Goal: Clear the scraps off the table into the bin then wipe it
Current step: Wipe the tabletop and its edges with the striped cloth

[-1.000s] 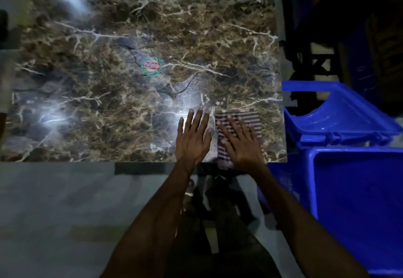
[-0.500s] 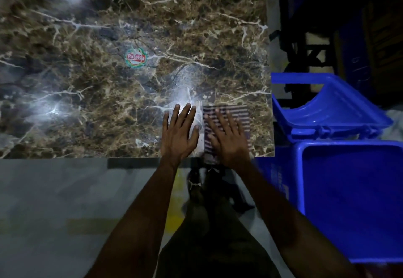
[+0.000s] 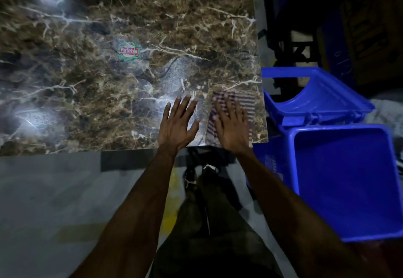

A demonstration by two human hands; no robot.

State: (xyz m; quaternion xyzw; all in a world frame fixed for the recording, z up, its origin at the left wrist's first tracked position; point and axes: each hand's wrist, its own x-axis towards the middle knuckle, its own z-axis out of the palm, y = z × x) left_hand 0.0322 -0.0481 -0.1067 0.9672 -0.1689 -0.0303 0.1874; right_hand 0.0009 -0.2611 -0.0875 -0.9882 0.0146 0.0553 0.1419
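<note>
A brown marble-patterned table (image 3: 91, 81) fills the upper left. Near its front right corner lies a folded striped cloth (image 3: 247, 105). My right hand (image 3: 231, 125) presses flat on the cloth with straight, spread fingers. My left hand (image 3: 177, 125) lies flat on the bare tabletop just left of the cloth, fingers straight. A blue open bin (image 3: 349, 179) stands on the floor right of the table, its hinged lid (image 3: 318, 101) hanging back. No scraps show on the tabletop.
A round red and green sticker (image 3: 128, 51) sits mid-table. Dark furniture and boxes crowd the far right behind the bin. Grey floor (image 3: 54, 201) lies in front of the table, with my legs below.
My right hand has slid the cloth a little to the right, toward the table's right edge, and its fingers blur with motion. My left hand stays flat beside it.
</note>
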